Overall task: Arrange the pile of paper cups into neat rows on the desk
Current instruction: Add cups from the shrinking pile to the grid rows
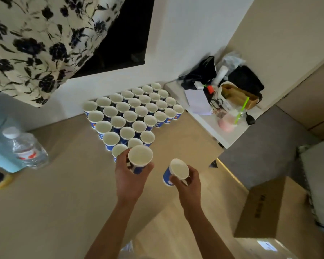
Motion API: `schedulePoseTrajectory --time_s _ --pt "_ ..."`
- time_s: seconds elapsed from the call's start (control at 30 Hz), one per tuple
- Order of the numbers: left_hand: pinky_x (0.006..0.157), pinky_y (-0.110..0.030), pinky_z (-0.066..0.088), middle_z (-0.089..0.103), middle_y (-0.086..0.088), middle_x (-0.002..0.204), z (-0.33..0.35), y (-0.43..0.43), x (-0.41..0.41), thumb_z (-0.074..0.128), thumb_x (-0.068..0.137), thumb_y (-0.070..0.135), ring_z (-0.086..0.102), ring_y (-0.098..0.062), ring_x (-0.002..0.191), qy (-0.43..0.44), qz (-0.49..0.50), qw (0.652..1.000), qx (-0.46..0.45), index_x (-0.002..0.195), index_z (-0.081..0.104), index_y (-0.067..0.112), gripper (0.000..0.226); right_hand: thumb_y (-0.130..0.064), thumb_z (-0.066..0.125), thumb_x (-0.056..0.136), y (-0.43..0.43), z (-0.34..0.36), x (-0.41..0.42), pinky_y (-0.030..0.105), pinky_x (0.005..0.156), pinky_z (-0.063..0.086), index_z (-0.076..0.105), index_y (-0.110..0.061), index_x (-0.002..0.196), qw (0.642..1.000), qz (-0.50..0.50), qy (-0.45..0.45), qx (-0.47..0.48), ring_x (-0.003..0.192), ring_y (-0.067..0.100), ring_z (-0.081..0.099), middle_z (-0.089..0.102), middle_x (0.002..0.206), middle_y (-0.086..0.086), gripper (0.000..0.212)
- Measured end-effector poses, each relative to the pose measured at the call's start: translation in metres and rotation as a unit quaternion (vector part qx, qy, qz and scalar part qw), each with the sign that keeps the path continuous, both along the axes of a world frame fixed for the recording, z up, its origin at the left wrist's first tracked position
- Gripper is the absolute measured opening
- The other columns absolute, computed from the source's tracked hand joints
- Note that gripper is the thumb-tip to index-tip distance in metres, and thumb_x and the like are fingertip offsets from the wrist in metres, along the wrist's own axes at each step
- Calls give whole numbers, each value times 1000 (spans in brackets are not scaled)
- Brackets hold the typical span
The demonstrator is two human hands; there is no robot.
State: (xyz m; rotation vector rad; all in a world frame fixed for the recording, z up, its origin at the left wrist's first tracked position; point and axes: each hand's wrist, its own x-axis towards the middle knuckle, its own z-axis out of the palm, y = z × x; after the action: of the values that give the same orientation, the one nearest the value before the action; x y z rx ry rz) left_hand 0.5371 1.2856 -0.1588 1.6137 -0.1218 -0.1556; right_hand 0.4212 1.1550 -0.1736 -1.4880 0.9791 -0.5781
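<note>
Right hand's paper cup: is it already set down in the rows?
No, the right hand holds that paper cup tilted, apart from the rows of cups standing on the desk.

Both arms are bare along all that shows of them. The left hand (129,178) and the right hand (190,187) join slim wrists and long, lean forearms (the nails are too blurred to make out).

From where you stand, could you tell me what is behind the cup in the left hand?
Rows of upright paper cups on the desk. The held cup and the left hand cover parts of the nearest two.
</note>
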Motion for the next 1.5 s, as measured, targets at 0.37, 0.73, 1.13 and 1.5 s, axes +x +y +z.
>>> schedulePoseTrajectory --time_s 0.37,0.73,1.13,1.5 --pt "75 -6 47 66 20 102 -12 -53 31 92 66 17 63 -2 93 9 46 998 53 117 61 26 60 2 85 73 -109 -34 84 32 94 53 55 -18 124 995 93 44 -7 113 14 64 64 126 0 62" --pt "72 -9 47 66 7 106 -23 -127 36 92 61 19 64 -3 91 34 201 972 121 110 57 44 65 -14 85 64 -193 -86 182 19 79 51 54 -31 109 958 277 79 -4 105 14 63 64 109 -11 57" --pt "86 -22 54 67 4 109 -26 -163 30 86 64 30 66 -17 97 27 246 954 171 122 60 22 64 4 79 71 -217 -123 212 12 70 51 56 -20 124 925 370 78 28 97 -3 64 67 114 -6 62" --pt "88 -30 56 67 5 113 -22 -167 21 92 67 17 65 -16 103 25 264 945 192 121 60 24 64 7 77 72 -215 -140 221 12 68 51 55 -16 126 927 371 48 36 102 17 65 66 118 5 62"
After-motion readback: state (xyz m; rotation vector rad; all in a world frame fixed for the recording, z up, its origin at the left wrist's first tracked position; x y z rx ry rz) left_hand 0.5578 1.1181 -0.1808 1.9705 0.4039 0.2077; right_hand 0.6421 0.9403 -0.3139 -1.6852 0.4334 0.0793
